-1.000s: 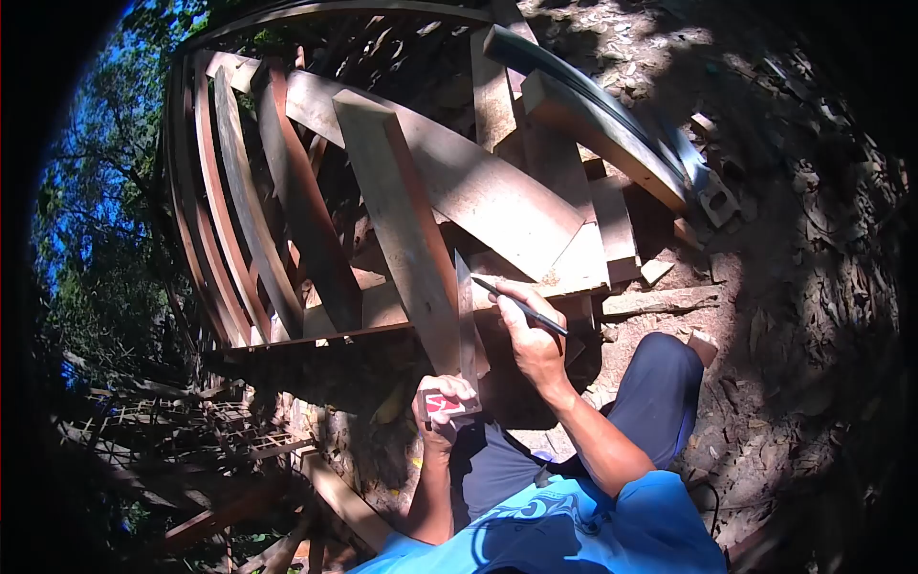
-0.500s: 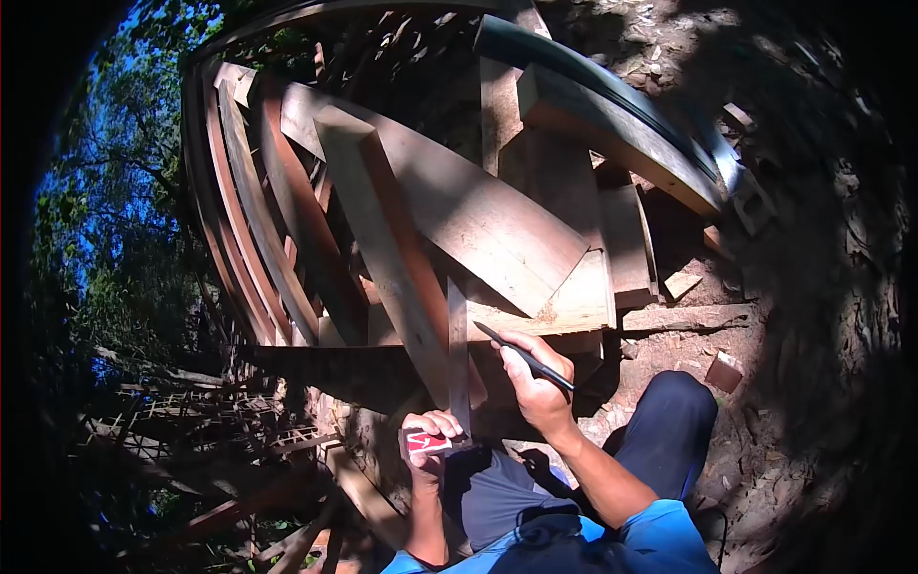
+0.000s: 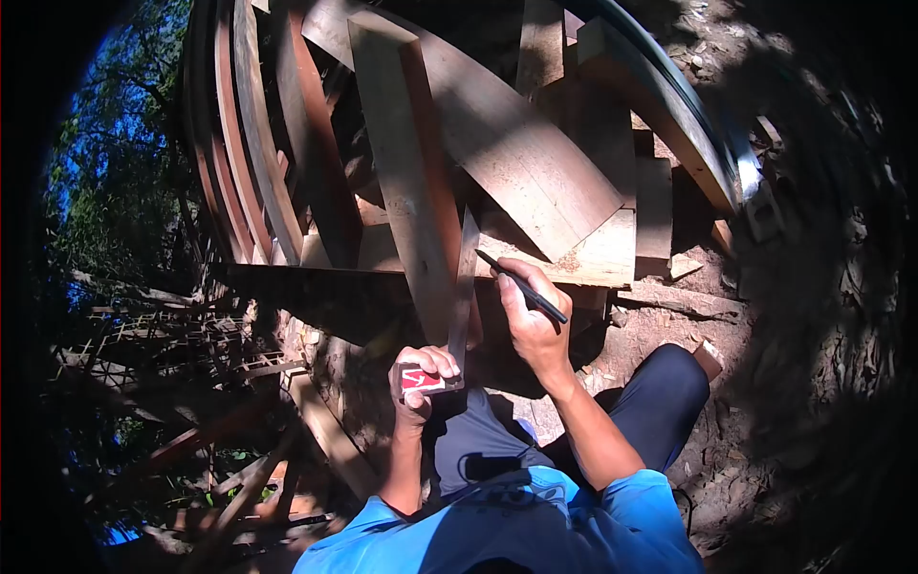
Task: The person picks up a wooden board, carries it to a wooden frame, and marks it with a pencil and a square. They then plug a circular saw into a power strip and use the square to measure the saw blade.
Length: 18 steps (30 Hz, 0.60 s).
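My left hand [image 3: 411, 404] is closed around the stock of a try square [image 3: 423, 381] with a red and white label. Its straight metal blade [image 3: 466, 287] points away from me, against the near end of a thick timber beam [image 3: 411, 172]. Between the thumb and fingers of my right hand [image 3: 538, 325] is a black pen [image 3: 524, 287], tip toward the blade's right side. Just beyond the pen, a wide plank [image 3: 526, 158] lies at a slant on a pale board [image 3: 607, 251].
Several long boards [image 3: 256, 134] stand side by side at the left. Another heavy timber [image 3: 660, 115] slants down at the right. Wood chips and offcuts [image 3: 685, 266] are scattered on the ground, and a loose timber [image 3: 330, 435] lies at lower left.
The view has tilted down, so the timber sits higher in it and more of my blue shirt shows. Both hands keep their grip on the try square and the pen.
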Available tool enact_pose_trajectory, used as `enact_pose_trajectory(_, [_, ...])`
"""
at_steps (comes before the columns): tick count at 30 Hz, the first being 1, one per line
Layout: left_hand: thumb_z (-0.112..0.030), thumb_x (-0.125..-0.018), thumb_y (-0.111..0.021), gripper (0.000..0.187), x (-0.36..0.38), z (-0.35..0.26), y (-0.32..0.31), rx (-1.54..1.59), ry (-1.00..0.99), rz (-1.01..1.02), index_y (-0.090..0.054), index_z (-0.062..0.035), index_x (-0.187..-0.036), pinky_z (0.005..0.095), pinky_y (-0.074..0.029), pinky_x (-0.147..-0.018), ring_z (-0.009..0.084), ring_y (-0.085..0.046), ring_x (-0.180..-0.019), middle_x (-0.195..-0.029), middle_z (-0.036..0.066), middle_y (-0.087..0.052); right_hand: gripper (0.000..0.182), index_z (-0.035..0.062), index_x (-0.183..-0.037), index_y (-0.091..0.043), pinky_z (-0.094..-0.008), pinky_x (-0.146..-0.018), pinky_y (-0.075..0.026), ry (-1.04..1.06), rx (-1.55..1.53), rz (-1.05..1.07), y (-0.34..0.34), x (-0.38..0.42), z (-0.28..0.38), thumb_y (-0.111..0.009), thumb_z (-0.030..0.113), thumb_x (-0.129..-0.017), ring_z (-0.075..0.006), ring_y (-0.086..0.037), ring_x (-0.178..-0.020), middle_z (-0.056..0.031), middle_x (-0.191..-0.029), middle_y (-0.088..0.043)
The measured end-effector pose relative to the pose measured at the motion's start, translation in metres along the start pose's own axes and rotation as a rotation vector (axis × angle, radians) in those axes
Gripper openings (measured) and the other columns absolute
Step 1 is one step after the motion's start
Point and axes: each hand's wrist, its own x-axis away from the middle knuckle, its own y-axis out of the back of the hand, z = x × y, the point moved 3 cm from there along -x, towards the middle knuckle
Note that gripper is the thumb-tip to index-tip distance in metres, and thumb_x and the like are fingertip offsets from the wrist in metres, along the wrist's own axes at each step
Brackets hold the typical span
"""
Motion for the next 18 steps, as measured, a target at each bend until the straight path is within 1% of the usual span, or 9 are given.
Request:
enact_pose_trajectory(2, [-0.064,-0.074,-0.068,0.065,-0.001,-0.002,-0.001,-0.005,-0.004,0.003,-0.048,-0.0040,-0.089,0.0371,-0.049,-0.072,0.0233,-0.059,-0.074,-0.077,0.010,-0.058,0.020,-0.0020,-0.105,-0.063,-0.0305,-0.064,-0.051,0.004,0.032,0.015,-0.007,-0.002,-0.003,-0.060,0.008,-0.087,-0.0220,-0.068,-0.070,-0.0176,-0.082,-0.068])
enact_pose_trajectory(3, [-0.067,-0.077,-0.063,0.063,-0.002,-0.004,-0.005,-0.053,-0.001,0.027,-0.045,-0.0069,-0.087,0.0343,-0.047,-0.071,0.0227,-0.057,-0.071,-0.075,0.009,-0.056,0.020,-0.0023,-0.105,-0.063,-0.0315,-0.064,-0.052,-0.007,0.023,0.020,-0.011,-0.004,-0.003,-0.059,0.006,-0.087,-0.0237,-0.069,-0.071,-0.0185,-0.082,-0.068])
enact_pose_trajectory(5, [-0.066,-0.077,-0.063,0.063,-0.002,-0.004,-0.004,-0.059,-0.001,0.008,-0.045,-0.0061,-0.087,0.0344,-0.047,-0.070,0.0227,-0.057,-0.072,-0.075,0.010,-0.056,0.021,-0.0024,-0.106,-0.063,-0.0324,-0.068,-0.053,-0.016,0.058,0.039,-0.017,-0.008,-0.006,-0.058,0.005,-0.087,-0.0259,-0.070,-0.078,-0.0196,-0.086,-0.068])
enact_pose_trajectory(8, [-0.066,-0.077,-0.063,0.064,-0.003,-0.007,-0.005,-0.059,0.011,0.004,-0.045,-0.0050,-0.088,0.0348,-0.047,-0.070,0.0233,-0.057,-0.071,-0.075,0.011,-0.056,0.023,-0.0029,-0.109,-0.063,-0.0254,-0.070,-0.050,0.075,0.052,0.001,-0.026,-0.013,-0.014,-0.058,0.010,-0.091,-0.0119,-0.064,-0.078,-0.0127,-0.089,-0.070])
enact_pose_trajectory(11, [-0.060,-0.076,-0.070,0.062,-0.001,-0.005,-0.002,0.004,0.005,0.003,-0.048,-0.0034,-0.090,0.0366,-0.049,-0.070,0.0240,-0.059,-0.075,-0.079,0.012,-0.059,0.023,-0.0023,-0.110,-0.063,-0.0259,-0.070,-0.049,0.002,0.072,0.045,-0.028,-0.015,-0.016,-0.058,0.011,-0.091,-0.0121,-0.063,-0.079,-0.0125,-0.088,-0.069])
enact_pose_trajectory(12, [-0.060,-0.076,-0.070,0.062,-0.001,-0.005,-0.004,0.005,0.000,0.000,-0.047,-0.0035,-0.090,0.0365,-0.049,-0.070,0.0238,-0.059,-0.074,-0.079,0.011,-0.058,0.023,-0.0012,-0.110,-0.063,-0.0264,-0.070,-0.049,-0.008,0.094,0.048,-0.028,-0.015,-0.017,-0.058,0.012,-0.092,-0.0131,-0.063,-0.079,-0.0120,-0.087,-0.068])
enact_pose_trajectory(15, [-0.059,-0.077,-0.069,0.061,-0.001,-0.006,-0.005,0.010,0.003,-0.007,-0.047,-0.0035,-0.090,0.0365,-0.049,-0.070,0.0236,-0.058,-0.074,-0.078,0.011,-0.058,0.023,-0.0008,-0.110,-0.063,-0.0261,-0.071,-0.049,0.005,0.070,0.037,-0.029,-0.015,-0.017,-0.059,0.012,-0.092,-0.0127,-0.063,-0.080,-0.0115,-0.088,-0.068])
enact_pose_trajectory(18, [-0.059,-0.077,-0.069,0.061,-0.002,-0.007,-0.007,-0.007,0.000,-0.019,-0.047,-0.0034,-0.090,0.0360,-0.049,-0.069,0.0234,-0.058,-0.073,-0.078,0.011,-0.057,0.023,-0.0011,-0.109,-0.063,-0.0317,-0.071,-0.052,-0.009,0.083,0.048,-0.028,-0.015,-0.017,-0.058,0.004,-0.086,-0.0274,-0.070,-0.085,-0.0199,-0.093,-0.068])
